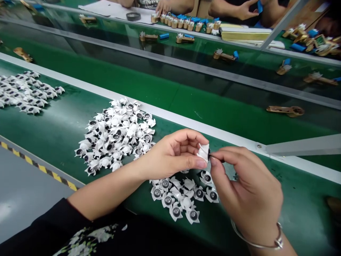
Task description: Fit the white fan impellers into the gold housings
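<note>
My left hand holds a small white fan wheel between thumb and fingertips, its black hub turned to the right. Close against that hub, the thumb and forefinger of my right hand are pinched together. A thin dark bit shows at their tips, too small to name. Below both hands lies a small group of white fan wheels, many with black-ringed hubs facing up. A larger heap of the same fan wheels sits beyond my left forearm.
More fan wheels lie in rows at far left on the green bench. A white rail divides it from a green belt carrying tan housings. Across it, co-workers' hands are near upright tan parts. A metal strut stands right.
</note>
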Demonstrator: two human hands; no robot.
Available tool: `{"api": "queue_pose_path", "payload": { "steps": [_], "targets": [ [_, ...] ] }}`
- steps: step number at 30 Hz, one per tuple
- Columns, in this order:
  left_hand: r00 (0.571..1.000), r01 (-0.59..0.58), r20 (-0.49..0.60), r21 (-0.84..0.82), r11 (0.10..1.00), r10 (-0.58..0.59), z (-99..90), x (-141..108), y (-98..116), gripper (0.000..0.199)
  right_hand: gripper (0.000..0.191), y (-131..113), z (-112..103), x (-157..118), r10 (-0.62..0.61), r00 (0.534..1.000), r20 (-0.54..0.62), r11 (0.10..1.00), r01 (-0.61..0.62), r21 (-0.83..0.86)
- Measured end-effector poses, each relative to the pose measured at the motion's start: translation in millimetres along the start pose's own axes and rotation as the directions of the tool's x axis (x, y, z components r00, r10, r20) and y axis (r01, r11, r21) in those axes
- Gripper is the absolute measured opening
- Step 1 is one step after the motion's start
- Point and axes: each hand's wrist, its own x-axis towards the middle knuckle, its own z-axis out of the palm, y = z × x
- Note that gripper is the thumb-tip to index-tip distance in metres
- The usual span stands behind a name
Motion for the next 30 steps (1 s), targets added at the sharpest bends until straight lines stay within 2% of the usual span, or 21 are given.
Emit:
{"api": "queue_pose_path", "payload": {
  "steps": [11,16,20,23,25,27,29,30],
  "targets": [
    [0.999,0.041,-0.014,-0.015,0.999,-0.041,-0.1,0.4,-4.7,0.033,0.009,-2.5,5.4,-1.8,0.024,0.999,-0.048,0.999,-0.027,-0.046],
    [0.999,0.024,-0.027,-0.014,1.0,-0.024,-1.1,2.4,-9.0,0.033,0.012,3.6,3.8,-2.2,-0.05,0.998,-0.027,0.996,0.047,-0.082],
    [0.997,0.022,-0.068,-0.002,1.0,-0.022,-1.6,3.8,-13.6,0.033,0.017,8.3,1.4,-4.8,-0.078,0.997,0.023,0.996,0.079,-0.037],
    [0.99,-0.017,-0.138,0.044,0.999,0.023,0.2,4.0,-15.1,0.031,0.033,12.1,2.1,-9.5,-0.205,0.977,0.058,0.977,0.207,-0.039],
    [0.983,-0.025,-0.177,0.084,0.996,0.04,2.1,3.7,-14.8,0.03,0.036,21.1,4.9,-7.0,-0.261,0.961,0.088,0.963,0.266,-0.051],
    [0.975,0.005,-0.22,0.131,0.991,0.024,3.5,3.3,-13.4,0.029,0.025,39.9,9.3,7.0,-0.161,0.983,0.09,0.981,0.169,-0.093],
    [0.964,0.039,-0.265,0.171,0.985,0.008,3.7,2.9,-11.4,0.029,0.022,68.5,13.2,34.9,0.058,0.998,0.033,0.982,-0.052,-0.18],
    [0.96,0.048,-0.28,0.183,0.982,0.005,3.4,2.7,-10.4,0.029,0.029,84.8,14.0,52.6,0.166,0.986,-0.024,0.958,-0.167,-0.234]
  ]
}}
